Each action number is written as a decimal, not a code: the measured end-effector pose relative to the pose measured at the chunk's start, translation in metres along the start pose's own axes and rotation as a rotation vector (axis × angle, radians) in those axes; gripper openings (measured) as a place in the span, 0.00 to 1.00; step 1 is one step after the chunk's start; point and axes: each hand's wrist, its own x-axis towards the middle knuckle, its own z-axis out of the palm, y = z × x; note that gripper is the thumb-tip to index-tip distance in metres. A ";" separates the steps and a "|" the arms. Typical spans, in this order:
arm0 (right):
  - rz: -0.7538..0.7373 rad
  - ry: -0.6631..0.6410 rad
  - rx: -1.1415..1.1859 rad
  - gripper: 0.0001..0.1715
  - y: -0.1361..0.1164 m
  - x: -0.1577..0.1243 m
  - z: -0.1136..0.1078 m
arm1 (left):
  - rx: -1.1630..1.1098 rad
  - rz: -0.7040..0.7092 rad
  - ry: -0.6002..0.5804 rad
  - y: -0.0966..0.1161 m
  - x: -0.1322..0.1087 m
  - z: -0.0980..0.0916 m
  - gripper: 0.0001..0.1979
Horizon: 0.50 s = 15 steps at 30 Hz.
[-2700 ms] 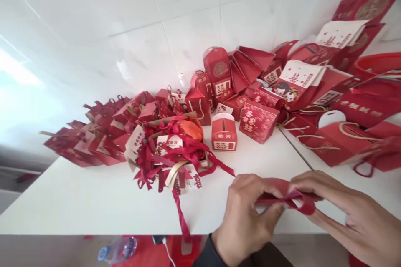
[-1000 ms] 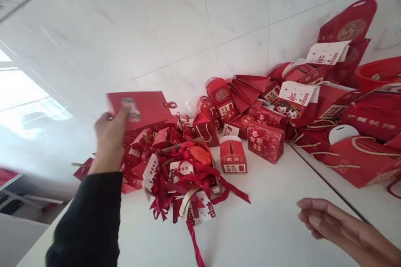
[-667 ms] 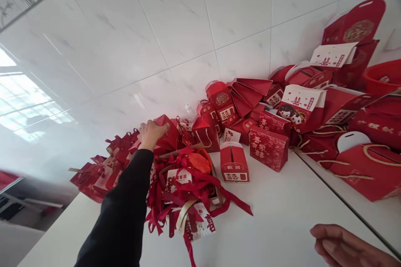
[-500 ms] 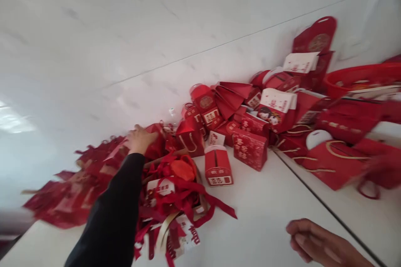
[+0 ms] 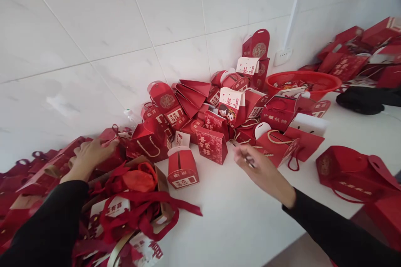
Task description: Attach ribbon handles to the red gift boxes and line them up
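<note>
My left hand (image 5: 89, 156) reaches into the red gift bags along the wall, its fingers bent over the top of a red gift bag (image 5: 110, 155). Part of that grip is hidden. Close under my wrist lies a cardboard box (image 5: 163, 181) heaped with red ribbons (image 5: 150, 217) and printed cards. My right hand (image 5: 260, 171) hovers over the white table with its fingers curled together; a ring-like glint shows on them, and what they hold, if anything, cannot be made out. Nearest to it are a red patterned candy box (image 5: 211, 145) and a small red box with a slotted top (image 5: 182, 167).
Many red gift boxes and rope-handled bags (image 5: 150, 142) crowd the tiled wall (image 5: 125, 50). Farther right are a red plastic basket (image 5: 335, 83), a black object (image 5: 360, 99), a larger red box (image 5: 347, 171) at the table's edge, and another red heap (image 5: 351, 62).
The view has swung to the right. My right hand has risen from the lower edge toward the boxes, its fingers more curled. My left hand is still among the red bags.
</note>
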 end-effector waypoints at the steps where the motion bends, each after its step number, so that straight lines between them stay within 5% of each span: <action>1: -0.014 0.055 -0.018 0.21 0.003 0.015 0.005 | -0.003 -0.009 0.021 0.004 -0.005 -0.007 0.29; 4: -0.036 0.128 -0.084 0.26 0.013 0.047 0.025 | -0.027 0.052 0.095 0.022 -0.036 -0.028 0.23; 7: -0.037 0.107 -0.138 0.16 0.016 0.056 0.036 | -0.171 0.201 0.089 0.043 -0.097 -0.036 0.21; 12: -0.034 0.140 -0.193 0.17 -0.001 0.018 0.034 | -0.522 0.393 -0.295 0.065 -0.231 0.003 0.14; 15: -0.012 0.095 -0.170 0.27 -0.013 -0.024 0.029 | -0.553 0.434 -0.410 0.063 -0.277 0.024 0.13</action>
